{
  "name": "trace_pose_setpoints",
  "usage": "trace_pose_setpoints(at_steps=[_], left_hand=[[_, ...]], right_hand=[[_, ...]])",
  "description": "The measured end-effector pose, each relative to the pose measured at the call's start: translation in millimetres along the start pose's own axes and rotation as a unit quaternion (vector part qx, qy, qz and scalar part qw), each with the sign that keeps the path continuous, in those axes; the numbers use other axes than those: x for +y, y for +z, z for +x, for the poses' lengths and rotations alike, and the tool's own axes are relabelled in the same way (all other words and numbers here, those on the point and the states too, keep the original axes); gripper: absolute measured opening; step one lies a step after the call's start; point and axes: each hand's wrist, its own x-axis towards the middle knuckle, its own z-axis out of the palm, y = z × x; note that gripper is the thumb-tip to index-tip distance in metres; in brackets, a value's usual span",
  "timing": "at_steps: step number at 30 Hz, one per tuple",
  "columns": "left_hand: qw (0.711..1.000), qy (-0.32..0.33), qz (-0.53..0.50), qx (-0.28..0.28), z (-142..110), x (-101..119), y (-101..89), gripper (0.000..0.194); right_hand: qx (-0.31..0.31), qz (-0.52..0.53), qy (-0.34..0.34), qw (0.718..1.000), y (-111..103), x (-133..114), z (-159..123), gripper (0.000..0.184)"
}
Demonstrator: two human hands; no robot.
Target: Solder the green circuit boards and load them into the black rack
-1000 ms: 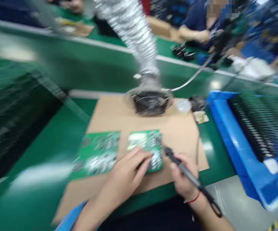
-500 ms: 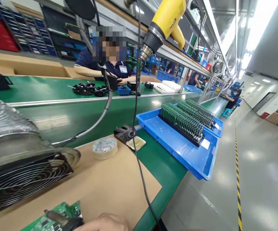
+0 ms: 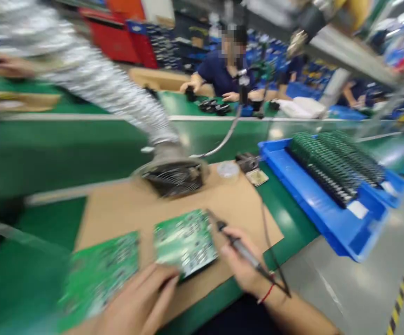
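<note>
Two green circuit boards lie on a brown cardboard sheet. My left hand rests with its fingertips on the near edge of the right board, fingers stretched out. The other board lies to the left of it. My right hand is closed around a black soldering iron, whose tip points at the right board's far right corner. The picture is blurred by motion.
A silver ribbed duct ends in a wire-grilled fan behind the boards. A solder spool and iron stand sit at the cardboard's far right. A blue tray holds several upright boards. A person works across the green conveyor.
The view swung up toward the far bench half a second ago and has dropped back to the boards. My hands stay at the right board, with the iron in my right hand.
</note>
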Motion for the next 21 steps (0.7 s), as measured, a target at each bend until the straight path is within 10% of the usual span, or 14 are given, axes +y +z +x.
trace_pose_setpoints(at_steps=[4,21], left_hand=[[0.994,-0.088,-0.011,-0.060,-10,20,-15.0,0.021],[0.982,-0.092,0.150,0.066,4,10,-12.2,0.019]], right_hand=[[0.028,-0.067,-0.024,0.997,-21,-3,-3,0.024],[-0.036,-0.102,-0.156,0.982,-47,-14,-24,0.022]])
